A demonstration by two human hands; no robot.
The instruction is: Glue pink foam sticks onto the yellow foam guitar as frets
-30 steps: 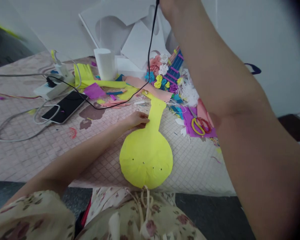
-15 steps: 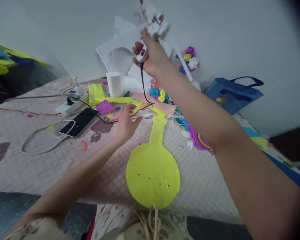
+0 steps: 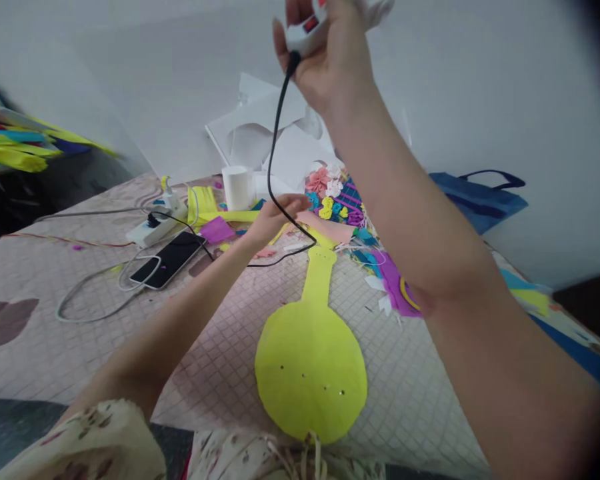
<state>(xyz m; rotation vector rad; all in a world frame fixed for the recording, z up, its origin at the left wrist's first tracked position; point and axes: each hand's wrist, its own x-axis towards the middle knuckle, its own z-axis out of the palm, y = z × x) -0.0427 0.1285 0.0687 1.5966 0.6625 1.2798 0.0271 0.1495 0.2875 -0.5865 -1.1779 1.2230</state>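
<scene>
At the top of the head view, my right hand (image 3: pixel 333 63) is raised with its fingers wrapped round the handle of a white glue gun (image 3: pixel 304 41) with a red switch. The gun's front part is cut off by the frame edge. From the handle's end hangs a black cord (image 3: pixel 275 143), running down to the table. My left hand (image 3: pixel 277 219) reaches over the scraps at the back with fingers stretched out, close to the cord and holding nothing. In front of me lies a flat yellow banjo-shaped cutout (image 3: pixel 310 363) with several small holes.
To the left, a phone (image 3: pixel 169 260) with a white cable lies beside a white power strip (image 3: pixel 155 228). A white roll (image 3: pixel 239 188) stands before white sheets (image 3: pixel 300 157). Paper flowers (image 3: pixel 325 193) and purple scraps (image 3: pixel 397 287) lie further right, near a blue bag (image 3: pixel 485 200).
My right hand has risen towards the top edge with the glue gun, lifting the cord. My left hand has shifted right and slightly away from me. The view has tilted a little upward.
</scene>
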